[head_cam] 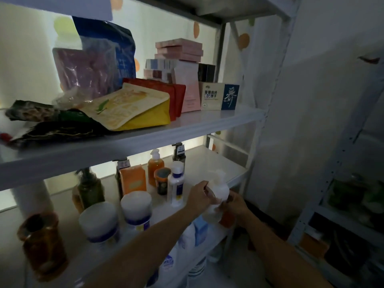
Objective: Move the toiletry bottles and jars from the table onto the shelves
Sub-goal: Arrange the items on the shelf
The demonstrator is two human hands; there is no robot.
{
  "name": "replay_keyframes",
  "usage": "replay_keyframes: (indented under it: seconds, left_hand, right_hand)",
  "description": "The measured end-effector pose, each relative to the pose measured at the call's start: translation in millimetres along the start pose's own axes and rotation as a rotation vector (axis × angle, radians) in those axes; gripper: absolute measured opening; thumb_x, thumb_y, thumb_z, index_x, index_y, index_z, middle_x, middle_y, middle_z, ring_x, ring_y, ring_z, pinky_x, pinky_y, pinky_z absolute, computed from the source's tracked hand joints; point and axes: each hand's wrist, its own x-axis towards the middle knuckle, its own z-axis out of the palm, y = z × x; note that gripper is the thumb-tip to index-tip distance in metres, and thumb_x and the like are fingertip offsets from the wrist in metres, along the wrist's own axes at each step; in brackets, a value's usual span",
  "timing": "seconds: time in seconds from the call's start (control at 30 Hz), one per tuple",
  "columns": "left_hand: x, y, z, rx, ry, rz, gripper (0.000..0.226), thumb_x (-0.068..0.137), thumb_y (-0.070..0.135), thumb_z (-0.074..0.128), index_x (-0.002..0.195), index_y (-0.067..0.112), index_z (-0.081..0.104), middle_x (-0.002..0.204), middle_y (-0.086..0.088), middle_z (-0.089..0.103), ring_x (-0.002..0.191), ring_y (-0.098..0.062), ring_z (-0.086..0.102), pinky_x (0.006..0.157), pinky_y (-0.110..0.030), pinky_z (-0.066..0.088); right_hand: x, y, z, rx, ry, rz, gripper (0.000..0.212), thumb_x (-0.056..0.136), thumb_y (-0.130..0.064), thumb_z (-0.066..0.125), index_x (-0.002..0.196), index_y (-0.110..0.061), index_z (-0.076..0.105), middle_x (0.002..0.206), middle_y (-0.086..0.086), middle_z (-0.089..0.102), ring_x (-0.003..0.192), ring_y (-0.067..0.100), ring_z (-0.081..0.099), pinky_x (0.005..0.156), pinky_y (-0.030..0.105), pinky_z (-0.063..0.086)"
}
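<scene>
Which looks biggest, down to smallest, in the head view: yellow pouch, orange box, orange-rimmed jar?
Yellow pouch, orange box, orange-rimmed jar. The pouch may be nearer the camera, so its lead is unsure.

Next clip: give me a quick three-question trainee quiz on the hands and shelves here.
1. True or false: the left hand and right hand both hold the white pump bottle.
2. The yellow pouch lies on: A the shelf above the hands; B the shelf at the hands; C the floor.
3. Fill in: the dispenser right behind the dark jar holds ___ liquid.
Key: 1 true; 2 A; 3 orange.
</scene>
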Motion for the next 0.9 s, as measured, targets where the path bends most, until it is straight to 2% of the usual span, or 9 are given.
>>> replay_keyframes:
  seconds: [0.07,0.17,0.27,0.4,0.47,0.57,0.7,0.77,0.9]
  left_hand:
    - [20,-2,6,0.006,0.017,-0.012,0.056,0.055,0.048,0.085,0.092,0.014,0.06,0.09,0.001,0.061,0.09,-0.014,0.056,0.084,-0.025,0.045]
    - [42,-1,12,0.037,0.017,0.037,0.043,0.069,0.015,0.082,0.106,0.012,0.061,0.087,0.006,0.061,0.082,-0.01,0.058,0.077,-0.024,0.049]
    - [70,-7,29,0.007,0.127,0.063,0.043,0.075,0.011,0.076,0.114,0.013,0.057,0.099,0.001,0.063,0.095,-0.017,0.06,0.088,-0.03,0.05]
    - [110,-17,38,-0.036,0.215,0.067,0.043,0.08,0.017,0.073,0.118,0.015,0.054,0.116,0.0,0.06,0.112,-0.017,0.055,0.1,-0.035,0.046]
    - [123,-22,37,-0.044,0.241,0.053,0.04,0.08,0.016,0.072,0.115,0.016,0.052,0.111,0.004,0.057,0.109,-0.014,0.053,0.096,-0.026,0.043]
    - [139,-29,32,-0.023,0.301,0.07,0.04,0.077,0.013,0.074,0.108,0.02,0.049,0.108,0.003,0.055,0.105,-0.013,0.052,0.089,-0.022,0.041]
    - [150,-41,27,-0.012,0.349,0.032,0.048,0.078,0.014,0.075,0.119,0.01,0.05,0.118,-0.004,0.057,0.109,-0.012,0.051,0.098,-0.03,0.045]
    - [155,-46,27,-0.028,0.38,-0.005,0.05,0.078,0.015,0.075,0.121,0.011,0.049,0.122,-0.005,0.057,0.114,-0.016,0.053,0.099,-0.031,0.045]
    - [165,-47,25,-0.042,0.445,-0.061,0.052,0.079,0.018,0.074,0.124,0.011,0.048,0.122,-0.005,0.056,0.115,-0.018,0.053,0.096,-0.027,0.042]
  right_hand:
    - [22,-1,-5,-0.012,-0.017,0.015,0.039,0.083,0.016,0.054,0.117,-0.003,0.057,0.096,0.01,0.061,0.084,0.022,0.058,0.056,0.012,0.051]
    - [65,0,-9,-0.137,-0.026,0.03,0.027,0.086,0.005,0.057,0.113,0.002,0.06,0.111,0.019,0.062,0.101,0.03,0.059,0.084,0.032,0.054]
    - [108,-2,-12,-0.192,-0.012,0.056,0.013,0.087,-0.001,0.058,0.099,-0.001,0.063,0.101,0.019,0.065,0.095,0.028,0.061,0.093,0.043,0.05]
    - [160,-4,-13,-0.321,-0.1,0.038,0.022,0.084,-0.003,0.063,0.105,0.0,0.063,0.106,0.018,0.065,0.1,0.028,0.061,0.094,0.039,0.05]
    - [176,-5,-9,-0.37,-0.147,0.039,0.025,0.082,-0.003,0.065,0.107,-0.001,0.063,0.11,0.017,0.064,0.102,0.029,0.061,0.094,0.04,0.051]
    - [197,-6,-2,-0.349,-0.202,0.021,0.03,0.078,0.006,0.064,0.108,0.002,0.063,0.108,0.022,0.065,0.09,0.028,0.061,0.087,0.038,0.053]
    - [216,-2,5,-0.375,-0.275,-0.001,0.036,0.075,0.012,0.064,0.11,0.003,0.062,0.1,0.016,0.065,0.072,0.013,0.058,0.065,0.023,0.053]
    - [223,-1,8,-0.392,-0.335,-0.012,0.04,0.072,0.011,0.067,0.11,-0.002,0.062,0.1,0.012,0.064,0.074,0.01,0.056,0.057,0.013,0.051]
    - [238,-3,14,-0.444,-0.456,-0.077,0.038,0.076,0.004,0.069,0.112,-0.005,0.061,0.106,0.008,0.063,0.086,0.011,0.056,0.058,0.007,0.047]
